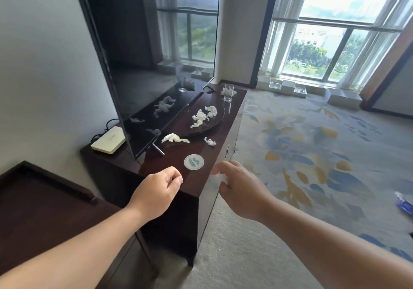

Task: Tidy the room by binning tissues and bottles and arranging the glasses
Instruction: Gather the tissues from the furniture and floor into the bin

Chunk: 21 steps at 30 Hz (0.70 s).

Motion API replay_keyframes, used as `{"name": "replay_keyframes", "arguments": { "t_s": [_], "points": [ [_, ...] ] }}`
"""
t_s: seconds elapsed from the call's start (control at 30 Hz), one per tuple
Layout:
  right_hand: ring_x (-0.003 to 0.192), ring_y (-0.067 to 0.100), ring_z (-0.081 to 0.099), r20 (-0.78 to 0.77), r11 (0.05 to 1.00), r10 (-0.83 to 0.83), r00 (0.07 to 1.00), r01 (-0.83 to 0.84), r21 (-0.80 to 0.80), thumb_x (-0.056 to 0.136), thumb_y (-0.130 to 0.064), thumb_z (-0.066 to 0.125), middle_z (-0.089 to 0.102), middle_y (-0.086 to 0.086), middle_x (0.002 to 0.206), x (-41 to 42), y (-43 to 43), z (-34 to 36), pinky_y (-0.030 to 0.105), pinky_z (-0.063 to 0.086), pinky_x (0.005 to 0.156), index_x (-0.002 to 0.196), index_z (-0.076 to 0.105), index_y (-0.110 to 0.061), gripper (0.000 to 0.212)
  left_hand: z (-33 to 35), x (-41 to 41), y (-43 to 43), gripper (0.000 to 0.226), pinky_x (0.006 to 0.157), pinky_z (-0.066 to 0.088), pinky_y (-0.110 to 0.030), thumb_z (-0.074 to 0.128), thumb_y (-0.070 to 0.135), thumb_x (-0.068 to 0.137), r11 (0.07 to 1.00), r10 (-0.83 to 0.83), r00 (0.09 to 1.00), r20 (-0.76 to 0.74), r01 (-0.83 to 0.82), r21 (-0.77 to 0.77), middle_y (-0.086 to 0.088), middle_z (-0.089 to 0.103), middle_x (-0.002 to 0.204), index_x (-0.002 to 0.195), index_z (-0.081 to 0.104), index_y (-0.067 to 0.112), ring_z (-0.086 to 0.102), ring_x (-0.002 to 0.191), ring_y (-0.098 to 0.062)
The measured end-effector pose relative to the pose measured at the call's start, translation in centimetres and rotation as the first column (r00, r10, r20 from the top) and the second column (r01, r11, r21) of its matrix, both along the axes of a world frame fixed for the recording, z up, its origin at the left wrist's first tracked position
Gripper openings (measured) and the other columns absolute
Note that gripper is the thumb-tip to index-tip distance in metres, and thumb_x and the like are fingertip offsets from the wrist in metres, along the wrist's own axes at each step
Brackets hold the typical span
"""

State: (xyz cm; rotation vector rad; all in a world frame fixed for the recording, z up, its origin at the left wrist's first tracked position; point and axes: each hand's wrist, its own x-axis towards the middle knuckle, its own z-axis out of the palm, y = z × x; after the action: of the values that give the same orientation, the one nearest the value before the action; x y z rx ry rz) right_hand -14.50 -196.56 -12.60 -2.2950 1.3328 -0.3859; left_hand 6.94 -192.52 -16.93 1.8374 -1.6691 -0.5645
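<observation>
**R hand pinching tissue, tidy-up barely begun**

Head cam: R hand point(241, 186) pinches a crumpled tissue point(220, 178) just off the cabinet point(196, 183) edge. L hand point(158, 186) is curled, nothing visible in it. Still to do, I'd judge: loose tissues point(201, 117) on the dark plate point(215, 124), a long tissue point(175, 138) and a small scrap point(210, 141) nearer, plus a wad point(222, 92) beside the glass point(228, 93). Glass not yet arranged. No bin or bottles in shot. Writing: round coaster point(194, 161) has a green logo w/ text too small to read. White box point(108, 140) lettering also illegible.

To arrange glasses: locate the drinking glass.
Head view: the drinking glass stands at the cabinet's far end, right of the TV, beside a crumpled tissue.
</observation>
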Motion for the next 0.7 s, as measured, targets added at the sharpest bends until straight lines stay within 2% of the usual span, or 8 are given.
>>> {"name": "replay_keyframes", "arguments": {
  "t_s": [0.1, 0.17, 0.33, 0.6, 0.7],
  "points": [
    [0.093, 0.010, 0.049, -0.007, 1.000, 0.014, 1.000, -0.014, 0.006, 0.095, -0.017, 0.043, 0.049, -0.010, 0.121, -2.5, -3.7, -0.2, 0.026, 0.038, 0.076, 0.124, 0.051, -0.030, 0.034, 0.4, -2.6, -3.3, 0.020, 0.050, 0.036, -0.031, 0.048, 0.030, 0.096, 1.000, 0.010, 1.000, 0.015, -0.010, 0.009, 0.008, 0.047, 0.048, 0.078, 0.056, 0.025, 0.041, 0.045, -0.009],
    [0.098, 0.012, 0.051, -0.009, 1.000, 0.025, 1.000, -0.025, 0.014, 0.094, -0.017, 0.042, 0.049, -0.009, 0.123, -4.0, -6.0, -0.4, 0.026, 0.039, 0.076, 0.124, 0.050, -0.031, 0.034, 0.6, -4.2, -5.2, 0.021, 0.051, 0.037, -0.031, 0.048, 0.030, 0.096, 1.000, 0.017, 1.000, 0.026, -0.017, 0.009, 0.008, 0.048, 0.049, 0.078, 0.056, 0.024, 0.043, 0.046, -0.010],
    [0.106, 0.014, 0.053, -0.001, 0.999, 0.038, 0.999, -0.038, 0.028, 0.095, -0.018, 0.043, 0.049, -0.008, 0.126, -6.2, -10.5, -1.0, 0.026, 0.042, 0.078, 0.126, 0.050, -0.031, 0.034, 0.4, -7.1, -8.8, 0.023, 0.047, 0.030, -0.024, 0.048, 0.029, 0.096, 0.999, 0.021, 0.999, 0.039, -0.022, 0.031, 0.009, 0.045, 0.045, 0.076, 0.055, 0.022, 0.039, 0.044, -0.010],
    [0.094, 0.013, 0.054, 0.000, 0.996, 0.078, 0.997, -0.078, 0.046, 0.095, -0.019, 0.044, 0.048, -0.009, 0.121, -6.1, -16.5, -2.5, 0.031, 0.049, 0.078, 0.124, 0.050, -0.031, 0.032, -0.5, -6.6, -14.1, 0.021, 0.050, 0.036, -0.033, 0.048, 0.031, 0.095, 0.993, 0.079, 0.993, 0.085, -0.086, 0.076, 0.010, 0.047, 0.049, 0.077, 0.055, 0.023, 0.041, 0.045, -0.010],
    [0.094, 0.014, 0.054, -0.005, 0.994, 0.098, 0.995, -0.098, 0.046, 0.095, -0.018, 0.044, 0.049, -0.008, 0.121, -5.2, -19.0, -2.7, 0.029, 0.047, 0.076, 0.125, 0.050, -0.030, 0.033, -0.7, -5.7, -16.5, 0.021, 0.050, 0.036, -0.030, 0.049, 0.032, 0.095, 0.990, 0.104, 0.991, 0.080, -0.111, 0.092, 0.014, 0.050, 0.049, 0.077, 0.056, 0.024, 0.043, 0.046, -0.009]
  ]
}}
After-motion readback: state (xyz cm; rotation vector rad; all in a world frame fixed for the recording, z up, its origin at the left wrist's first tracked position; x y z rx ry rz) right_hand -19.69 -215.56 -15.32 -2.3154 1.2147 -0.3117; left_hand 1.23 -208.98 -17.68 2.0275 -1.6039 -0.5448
